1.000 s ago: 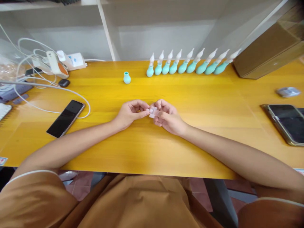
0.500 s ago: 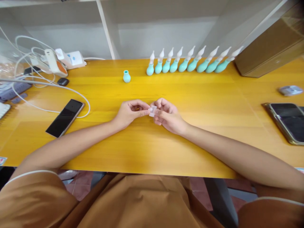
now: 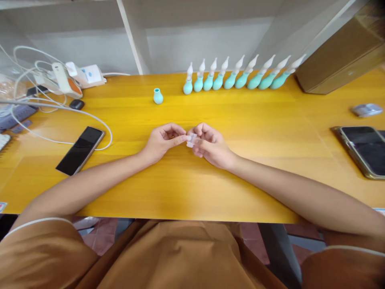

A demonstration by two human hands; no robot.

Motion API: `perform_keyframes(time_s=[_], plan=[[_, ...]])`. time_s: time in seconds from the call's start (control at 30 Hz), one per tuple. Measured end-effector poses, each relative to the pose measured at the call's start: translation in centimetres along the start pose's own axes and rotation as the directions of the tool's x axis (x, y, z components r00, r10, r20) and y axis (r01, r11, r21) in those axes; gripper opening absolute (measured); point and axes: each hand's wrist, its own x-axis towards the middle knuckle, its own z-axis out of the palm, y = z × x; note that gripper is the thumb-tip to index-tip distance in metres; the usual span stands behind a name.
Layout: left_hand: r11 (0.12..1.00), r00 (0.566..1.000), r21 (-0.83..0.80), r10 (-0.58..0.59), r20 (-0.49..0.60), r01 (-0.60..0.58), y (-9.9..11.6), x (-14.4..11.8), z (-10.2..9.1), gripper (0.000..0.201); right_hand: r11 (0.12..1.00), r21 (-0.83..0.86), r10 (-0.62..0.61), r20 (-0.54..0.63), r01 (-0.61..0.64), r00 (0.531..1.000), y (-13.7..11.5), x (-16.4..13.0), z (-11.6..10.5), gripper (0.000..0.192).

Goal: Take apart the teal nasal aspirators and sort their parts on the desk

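Pinching a small translucent white plastic piece point(image 3: 191, 140) between them, the left hand point(image 3: 161, 140) and the right hand point(image 3: 209, 145) meet just above the middle of the yellow wooden table point(image 3: 168, 184), each grip narrow and closed on that piece from its own side. Little has changed over the last second: the piece has stayed between the same fingertips, turned slightly and now sitting a touch lower against the right fingers, which reads as continued fiddling with the part rather than a finished fit. The whole view has drifted a little, so the things at the back sit slightly higher and further left than before. A lone teal rubber bulb without a nozzle point(image 3: 158, 96) stands well apart from the hands, left of the row of nine teal bulbs with white nozzles point(image 3: 240, 76) along the back edge, all unmoved. The black phone point(image 3: 80, 149) at the left also lies as before.
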Motion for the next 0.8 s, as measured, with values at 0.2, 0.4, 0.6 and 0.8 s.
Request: perform_keyframes(time_s=[0.2, 0.4, 0.6, 0.8], plan=[[0.999, 0.999, -0.029, -0.021, 0.030, 0.022, 0.32, 0.08, 0.11, 0.043, 1.000, 0.002, -0.010, 0.005, 0.010, 1.000, -0.01, 0.03, 0.06, 0.053], [0.998, 0.997, -0.057, -0.037, 0.063, 0.041, 0.40, 0.07, -0.04, 0.039, 1.000, -0.010, -0.002, 0.004, 0.002, 1.000, -0.11, -0.11, 0.12, 0.053], [0.998, 0.992, -0.040, -0.040, 0.118, 0.044, 0.50, 0.00, -0.17, 0.033, 1.000, -0.028, -0.004, 0.017, 0.004, 1.000, -0.20, -0.13, 0.10, 0.052], [0.996, 0.989, -0.069, -0.052, 0.137, 0.062, 0.60, 0.17, -0.20, 0.036, 0.999, -0.036, -0.016, 0.022, 0.017, 1.000, -0.10, -0.08, 0.07, 0.052]])
